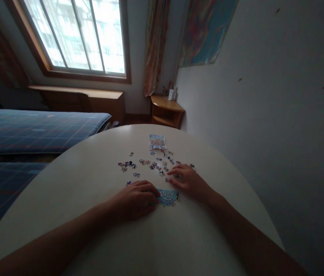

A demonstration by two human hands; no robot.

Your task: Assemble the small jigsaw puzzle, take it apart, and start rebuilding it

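Note:
A small assembled patch of blue jigsaw puzzle (168, 197) lies on the round white table (93, 184) in front of me. My left hand (135, 199) rests palm down at its left edge, fingers curled onto the table and touching the patch. My right hand (186, 179) lies flat just beyond the patch to its right, with its fingers stretched over a few loose pieces. Several loose puzzle pieces (153, 165) are scattered beyond both hands. A small printed picture card (157, 142) lies further back on the table.
A bed with a blue checked cover (35, 130) stands to the left. A wooden corner shelf (166, 109) sits under the curtain by the window (78, 34). A white wall (265, 115) runs close along the table's right side.

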